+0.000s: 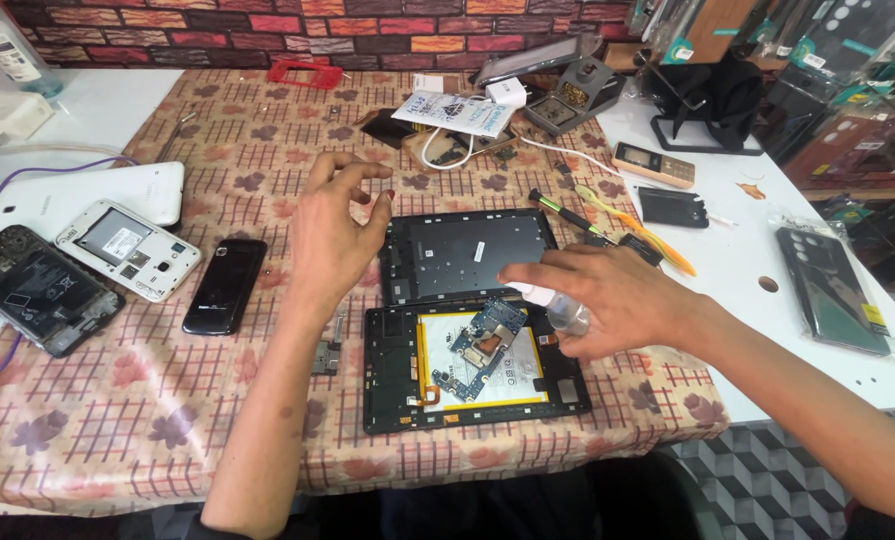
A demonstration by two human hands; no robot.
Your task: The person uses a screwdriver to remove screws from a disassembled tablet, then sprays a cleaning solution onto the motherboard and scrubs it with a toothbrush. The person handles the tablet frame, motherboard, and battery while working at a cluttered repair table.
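An opened black tablet body (387, 370) lies near the table's front edge, showing a white battery and a blue circuit board (479, 345) resting on it. Behind it sits a dark metal frame plate (467, 250). My right hand (607, 300) hovers over the tablet's right side, closed around a small clear bottle (565, 315) with a white cap. My left hand (332, 235) is raised above the table just left of the frame plate, fingers curled and apart, holding nothing.
A black phone (225, 285), an opened white phone (127, 250), a stripped phone (37, 290) and a white tablet (77, 195) lie at left. Screwdrivers (617, 225), a small keypad phone (652, 165), a soldering stand (577, 95) and a packaged black case (832, 290) are at right.
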